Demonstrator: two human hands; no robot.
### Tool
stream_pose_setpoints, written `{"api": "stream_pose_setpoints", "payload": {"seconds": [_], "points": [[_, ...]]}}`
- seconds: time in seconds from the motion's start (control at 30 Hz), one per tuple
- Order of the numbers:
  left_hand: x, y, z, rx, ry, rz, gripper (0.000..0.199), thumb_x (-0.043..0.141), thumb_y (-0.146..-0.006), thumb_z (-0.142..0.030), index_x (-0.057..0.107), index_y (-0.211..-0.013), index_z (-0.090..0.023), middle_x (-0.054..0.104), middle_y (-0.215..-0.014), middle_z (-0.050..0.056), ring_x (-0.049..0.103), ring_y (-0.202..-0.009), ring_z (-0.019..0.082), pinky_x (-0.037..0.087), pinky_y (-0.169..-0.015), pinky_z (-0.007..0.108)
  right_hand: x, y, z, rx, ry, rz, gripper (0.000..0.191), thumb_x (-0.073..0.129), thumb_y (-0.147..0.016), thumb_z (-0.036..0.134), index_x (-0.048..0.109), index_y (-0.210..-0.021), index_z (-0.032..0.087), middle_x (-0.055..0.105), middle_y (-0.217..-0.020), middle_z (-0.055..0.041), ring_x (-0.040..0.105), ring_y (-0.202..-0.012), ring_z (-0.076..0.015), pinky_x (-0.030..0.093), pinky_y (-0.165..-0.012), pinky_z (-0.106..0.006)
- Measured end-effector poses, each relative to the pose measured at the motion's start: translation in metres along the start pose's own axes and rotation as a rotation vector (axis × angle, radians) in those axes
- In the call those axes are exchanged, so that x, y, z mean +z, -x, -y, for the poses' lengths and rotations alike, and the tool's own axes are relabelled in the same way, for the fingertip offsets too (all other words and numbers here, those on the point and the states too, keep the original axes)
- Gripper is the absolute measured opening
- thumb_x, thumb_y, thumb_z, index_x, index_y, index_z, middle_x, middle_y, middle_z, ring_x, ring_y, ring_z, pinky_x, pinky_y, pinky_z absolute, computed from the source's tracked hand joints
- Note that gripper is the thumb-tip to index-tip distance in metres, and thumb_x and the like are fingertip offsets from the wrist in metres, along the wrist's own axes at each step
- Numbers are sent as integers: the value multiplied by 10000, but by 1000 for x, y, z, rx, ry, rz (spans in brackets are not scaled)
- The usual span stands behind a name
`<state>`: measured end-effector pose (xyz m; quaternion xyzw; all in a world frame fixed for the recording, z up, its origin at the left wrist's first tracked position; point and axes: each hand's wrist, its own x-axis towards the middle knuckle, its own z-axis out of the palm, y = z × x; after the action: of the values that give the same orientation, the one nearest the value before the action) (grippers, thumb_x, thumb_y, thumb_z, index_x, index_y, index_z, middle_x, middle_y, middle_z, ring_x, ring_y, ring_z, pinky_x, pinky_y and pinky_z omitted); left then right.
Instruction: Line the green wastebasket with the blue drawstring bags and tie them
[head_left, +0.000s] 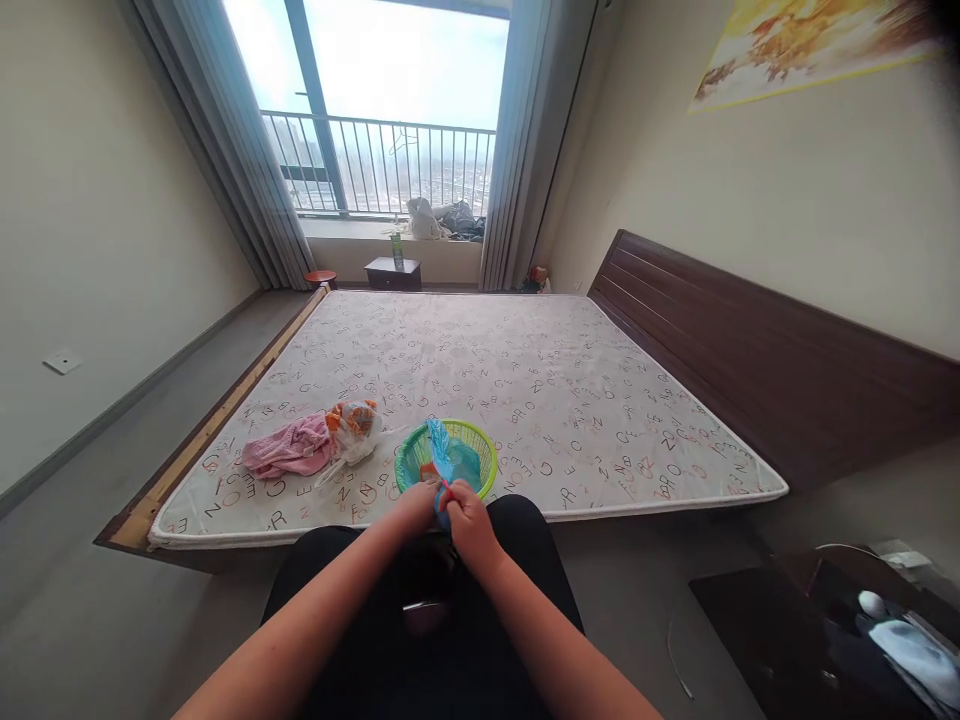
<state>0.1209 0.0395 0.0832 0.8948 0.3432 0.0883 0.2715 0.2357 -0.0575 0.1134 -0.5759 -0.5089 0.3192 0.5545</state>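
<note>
My left hand point(421, 502) and my right hand point(470, 515) meet above my lap, at the near rim of a yellow-green plastic basket point(487, 450). Both are closed around the gathered part of a crinkled blue plastic bag point(441, 445), whose end sticks up over the basket. A thin red strip point(447, 493) shows by my right fingers; what it belongs to is unclear. Inside the basket lies more blue-green plastic point(466, 458), and a small orange-red piece shows beside my left hand. To the left of the basket, a clear plastic bag with orange contents point(352, 425) rests against a pink towel point(289, 447).
The basket stands on a letter-printed mattress point(465, 350), near its front edge. A dark wooden headboard point(697, 310) rises on the right. At lower right is a dark low table point(795, 640) with cloth on it. A small nightstand point(394, 272) bears a green bottle point(397, 248).
</note>
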Motion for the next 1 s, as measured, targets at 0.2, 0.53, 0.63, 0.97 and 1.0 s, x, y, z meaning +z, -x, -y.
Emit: {"api": "stream_pose_setpoints", "payload": {"seconds": [0.2,0.53,0.63,0.97,1.0], "points": [[-47,6,18,1,348,-135,425,682,-861,-460,724,-1193,-198,730,-1146,120,662,-1092,270,508,-1020,443,-91,-30,-6,146,-37,-491,187,491,-778,270,664,-736,213,619,-994,-64,564,-966,-216,463,-860,-332],[-63,20,34,-808,1228,-267,279,755,-791,-337,661,-993,-167,617,-730,1,622,-668,121,544,-700,268,-105,-42,42,196,-623,-372,99,703,-710,274,691,-779,205,632,-768,13,605,-729,-141,511,-802,-317],[-53,18,31,-788,1045,-295,447,670,-826,-577,650,-1018,-174,673,-871,56,657,-752,168,523,-648,271,-101,-36,61,166,-479,-188,136,678,-802,316,710,-875,206,579,-634,36,623,-713,-156,500,-792,-319],[-36,-2,46,-748,786,-333,368,709,-733,-483,673,-817,-126,593,-596,21,580,-564,178,430,-551,282,-106,-32,85,115,-460,-71,237,650,-890,443,680,-960,218,451,-506,90,624,-585,-160,526,-762,-353],[-41,-1,45,-707,777,-390,391,673,-761,-513,689,-843,-131,633,-655,41,613,-627,195,459,-599,299,-107,-37,82,98,-440,-136,248,642,-894,455,677,-954,217,495,-543,75,623,-601,-156,532,-760,-350]]}}
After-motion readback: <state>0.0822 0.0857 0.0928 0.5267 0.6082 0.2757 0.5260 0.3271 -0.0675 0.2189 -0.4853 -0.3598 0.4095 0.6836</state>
